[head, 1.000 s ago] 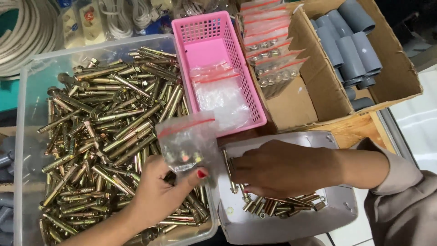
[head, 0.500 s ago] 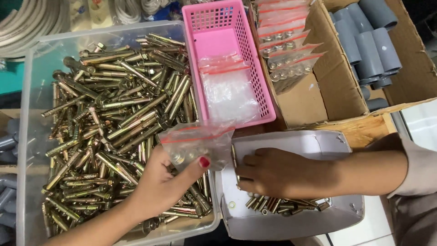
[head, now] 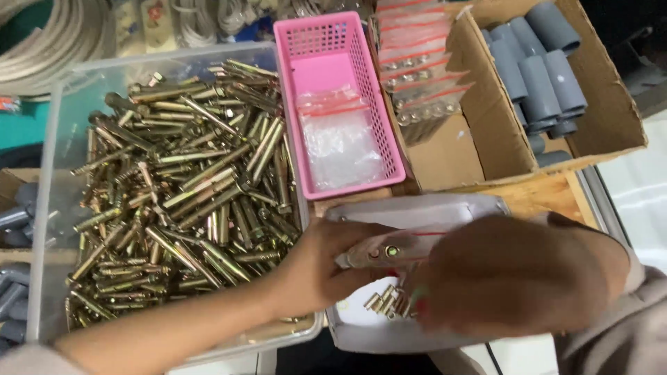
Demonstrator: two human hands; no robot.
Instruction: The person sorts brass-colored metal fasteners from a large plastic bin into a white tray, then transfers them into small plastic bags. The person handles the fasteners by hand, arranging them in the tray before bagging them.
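Both hands have shifted since the earlier frame: the left hand (head: pixel 316 274), then beside the bin of bolts with the small bag raised, is now over the grey tray (head: pixel 417 208), and the right hand (head: pixel 504 278) has closed in to meet it. Left hand is curled around one end of a small clear zip bag (head: pixel 385 251) with a red seal strip, thumb and fingers pinching it; two brass-coloured pieces show through the plastic. Right hand is at the bag's other end with fingers bent over it, but motion blur hides the fingertips, so whether it is pinching the bag or a loose piece cannot be told. Bag is held just above the tray, over a small cluster of short brass anchor bolts (head: pixel 389 302) lying on the tray floor. Large clear plastic bin (head: pixel 48 208) to the left is heaped with long anchor bolts (head: pixel 180 201). Pink basket (head: pixel 389 139) behind the tray holds empty zip bags (head: pixel 337 142). Cardboard box (head: pixel 611 118) beyond holds filled bags (head: pixel 420 76) in a row and grey pipe fittings (head: pixel 542 76). Recommendation for the step in hand: keep the bag mouth level and directly above the tray so any dropped piece lands there, keep the left grip below the seal strip, and feed pieces lengthwise to avoid snagging the plastic.
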